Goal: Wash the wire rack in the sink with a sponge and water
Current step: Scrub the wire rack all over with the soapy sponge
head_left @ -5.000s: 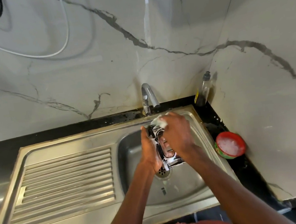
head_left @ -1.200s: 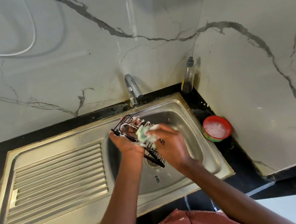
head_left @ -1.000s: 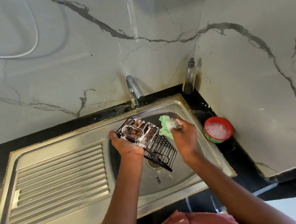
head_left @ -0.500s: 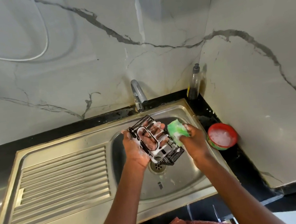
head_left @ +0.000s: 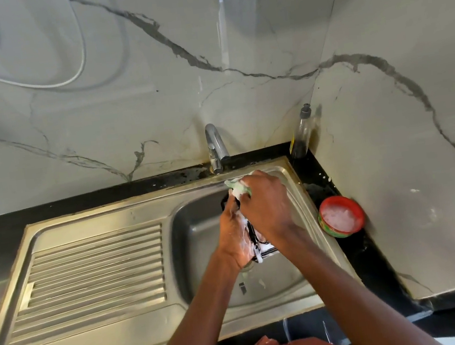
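The black wire rack [head_left: 260, 244], thin metal covered with white foam, is standing almost on edge above the basin of the steel sink [head_left: 199, 234], its long axis running from the chrome tap [head_left: 216, 147] toward the person. The left hand [head_left: 235, 238] is gripping its left side, while the right hand [head_left: 266, 204], on its right face, is closing its fingers on the soft green sponge [head_left: 238, 189] at the rack's end nearer the tap. I judge the scrubbing is going on; the tap is giving no water, and a red bowl of suds [head_left: 341, 216] is sitting on the black counter to the right of the sink.

Black wire rack [head_left: 253, 234] streaked with white suds, held on edge over the steel sink [head_left: 199, 234] basin, mostly hidden between two hands, foamy green sponge [head_left: 238, 189] at its top end
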Available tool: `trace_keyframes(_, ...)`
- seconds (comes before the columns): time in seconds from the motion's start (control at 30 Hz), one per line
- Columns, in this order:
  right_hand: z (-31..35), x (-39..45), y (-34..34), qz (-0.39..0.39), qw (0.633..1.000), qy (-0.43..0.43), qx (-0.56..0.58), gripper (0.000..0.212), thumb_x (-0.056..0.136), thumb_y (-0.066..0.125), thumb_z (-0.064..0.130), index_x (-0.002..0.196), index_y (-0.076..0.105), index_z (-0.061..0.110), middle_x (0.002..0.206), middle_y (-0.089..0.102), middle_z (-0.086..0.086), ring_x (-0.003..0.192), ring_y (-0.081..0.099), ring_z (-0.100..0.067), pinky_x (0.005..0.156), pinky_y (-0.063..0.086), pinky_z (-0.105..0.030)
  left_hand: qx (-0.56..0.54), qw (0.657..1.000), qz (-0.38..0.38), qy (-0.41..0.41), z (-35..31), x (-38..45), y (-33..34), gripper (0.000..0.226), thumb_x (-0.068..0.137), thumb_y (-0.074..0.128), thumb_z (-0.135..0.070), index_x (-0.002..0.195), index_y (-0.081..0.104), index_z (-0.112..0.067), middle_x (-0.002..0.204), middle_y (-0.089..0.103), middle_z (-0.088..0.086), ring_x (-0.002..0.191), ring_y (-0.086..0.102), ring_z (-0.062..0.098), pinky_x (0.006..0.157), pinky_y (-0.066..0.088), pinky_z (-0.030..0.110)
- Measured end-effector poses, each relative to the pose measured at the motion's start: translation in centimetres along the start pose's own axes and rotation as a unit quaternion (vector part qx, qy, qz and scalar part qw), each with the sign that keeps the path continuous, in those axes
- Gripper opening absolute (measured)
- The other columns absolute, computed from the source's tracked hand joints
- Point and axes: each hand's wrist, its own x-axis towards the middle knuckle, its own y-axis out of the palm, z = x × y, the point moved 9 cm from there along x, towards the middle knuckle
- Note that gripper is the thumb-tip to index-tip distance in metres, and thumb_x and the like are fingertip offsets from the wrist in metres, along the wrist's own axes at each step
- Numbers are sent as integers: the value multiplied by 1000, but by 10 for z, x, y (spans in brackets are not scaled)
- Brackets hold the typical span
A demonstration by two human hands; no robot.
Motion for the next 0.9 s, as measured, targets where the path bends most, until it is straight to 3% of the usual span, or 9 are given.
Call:
trace_keyframes(0.2, 1, -34, 8, 54, 994, -66, 73, 27, 74, 70, -2, 94, 78, 15, 94, 71, 3, 83, 66, -13, 74, 58, -33, -95, 995, 3, 16, -14, 8, -12, 63, 100, 47, -61, 106, 76, -5, 104, 73, 17, 102, 68, 31, 94, 53, 41)
trace_keyframes(0.37, 10, -13, 3, -9, 995, -45, 89, 29, 82, 67, -1, 101, 78, 18, 101, 70, 8, 85, 66, -8, 73, 56, -24, -118, 992, 4, 42, -13, 9, -12, 58, 108, 39, -46, 92, 83, -11, 93, 77, 10, 86, 76, 22, 71, 61, 30)
trace_keyframes(0.43, 16, -11, 7, 13, 996, -64, 63, 27, 81, 67, 1, 100, 78, 18, 100, 71, 5, 86, 67, -12, 75, 54, -26, -124, 991, -7, 45, -11, 10, -19, 55, 108, 41, -44, 93, 82, -11, 94, 76, 10, 89, 74, 23, 79, 60, 32)
trace_keyframes(0.5, 15, -25, 21, 86, 992, -95, 21, 31, 78, 67, 0, 100, 79, 18, 103, 73, 3, 90, 69, -16, 82, 56, -32, -134, 990, -2, 48, -21, 6, -23, 52, 104, 49, -53, 108, 74, -7, 106, 72, 17, 100, 69, 31, 104, 52, 44)
trace_keyframes(0.57, 1, -42, 33, 168, 981, -97, -10, 36, 75, 65, 0, 102, 79, 19, 105, 75, -1, 95, 69, -21, 83, 57, -35, -132, 990, 1, 52, -29, 9, -25, 75, 98, 51, -69, 131, 64, -3, 124, 66, 25, 115, 63, 40, 117, 35, 60)
trace_keyframes(0.63, -19, -40, 31, 198, 978, -59, 13, 35, 74, 67, 1, 100, 81, 21, 96, 76, 2, 88, 71, -14, 75, 55, -23, -117, 991, -23, 52, -34, 12, -31, 96, 92, 39, -83, 133, 66, -1, 130, 65, 28, 121, 62, 44, 109, 41, 65)
trace_keyframes(0.7, -42, -26, 16, 146, 979, 37, 138, 33, 74, 70, 2, 96, 81, 24, 84, 75, 12, 78, 71, -4, 64, 50, -13, -110, 992, -47, 41, -34, 15, -40, 100, 90, 30, -87, 113, 79, -3, 120, 71, 25, 116, 66, 42, 103, 50, 59)
trace_keyframes(0.8, -94, -11, -4, 0, 925, 213, 313, 30, 77, 72, 2, 88, 75, 30, 86, 76, 3, 84, 75, -21, 68, 62, -37, -76, 994, -70, 43, -33, 18, -60, 101, 94, 19, -83, 100, 83, -4, 114, 74, 24, 111, 70, 38, 109, 46, 56)
trace_keyframes(0.9, -117, -13, 3, -38, 876, 283, 388, 25, 76, 71, 4, 95, 72, 21, 85, 73, -1, 83, 70, -21, 76, 61, -47, -45, 995, -73, 45, -34, 19, -68, 98, 99, 16, -76, 95, 84, -6, 111, 76, 23, 105, 74, 34, 105, 51, 48)
